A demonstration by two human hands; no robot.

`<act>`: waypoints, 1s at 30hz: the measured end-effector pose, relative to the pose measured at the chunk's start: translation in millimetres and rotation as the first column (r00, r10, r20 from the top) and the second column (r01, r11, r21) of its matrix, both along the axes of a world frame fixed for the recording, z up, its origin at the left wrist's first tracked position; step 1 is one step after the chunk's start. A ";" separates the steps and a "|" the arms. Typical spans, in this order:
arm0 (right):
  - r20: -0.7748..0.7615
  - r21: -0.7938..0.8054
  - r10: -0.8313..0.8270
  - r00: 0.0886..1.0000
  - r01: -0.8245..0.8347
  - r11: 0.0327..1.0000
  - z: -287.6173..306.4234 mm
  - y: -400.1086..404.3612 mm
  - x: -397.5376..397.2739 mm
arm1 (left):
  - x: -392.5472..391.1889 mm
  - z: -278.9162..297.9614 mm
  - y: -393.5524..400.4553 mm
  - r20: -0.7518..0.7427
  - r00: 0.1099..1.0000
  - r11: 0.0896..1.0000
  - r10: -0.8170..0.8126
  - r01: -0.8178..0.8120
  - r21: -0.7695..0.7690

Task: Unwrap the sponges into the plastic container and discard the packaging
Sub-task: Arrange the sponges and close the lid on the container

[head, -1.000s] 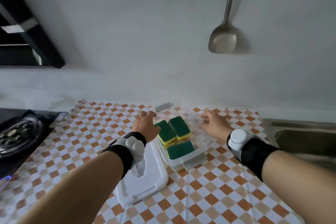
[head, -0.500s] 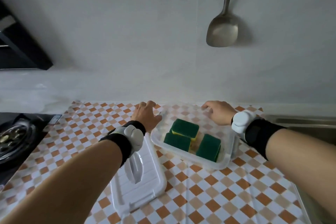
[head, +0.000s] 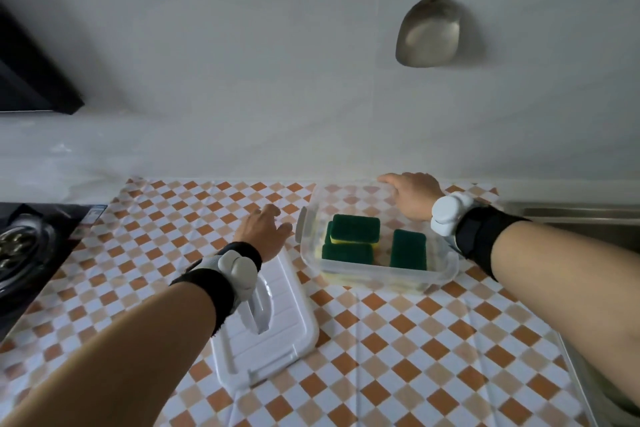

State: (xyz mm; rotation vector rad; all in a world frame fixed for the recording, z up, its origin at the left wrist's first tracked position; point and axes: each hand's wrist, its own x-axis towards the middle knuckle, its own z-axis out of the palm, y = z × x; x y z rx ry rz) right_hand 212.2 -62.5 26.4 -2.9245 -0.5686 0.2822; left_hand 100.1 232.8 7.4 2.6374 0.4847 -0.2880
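Sponges (head: pixel 375 242), green scouring tops over yellow foam, sit unwrapped inside the clear plastic container (head: pixel 381 272), one stacked on another at its left, one standing alone to the right. Right hand (head: pixel 412 196) drapes over the container's far rim, fingers curled on it, likely steadying that slick, thin wall. Left hand (head: pixel 265 230) hovers just left of the container, fingers loosely together, empty. White ribbed lid (head: pixel 277 319) lies flat near the container's left corner. No wrapper visible.
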 end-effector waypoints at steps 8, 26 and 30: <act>0.019 0.231 0.080 0.997 -0.082 0.969 6.5 42.9 -58.8 | -44.9 -41.0 34.9 -0.265 0.964 0.987 0.015 0.028 0.159; -0.114 0.272 0.034 0.993 -0.002 0.962 -10.1 67.2 -105.5 | -75.7 -78.5 50.4 -0.181 0.977 0.994 0.109 -0.101 0.051; -0.101 0.292 0.024 0.995 0.006 0.957 -2.2 65.4 -107.8 | -63.9 -57.2 61.5 -0.092 0.991 0.990 0.092 -0.081 0.119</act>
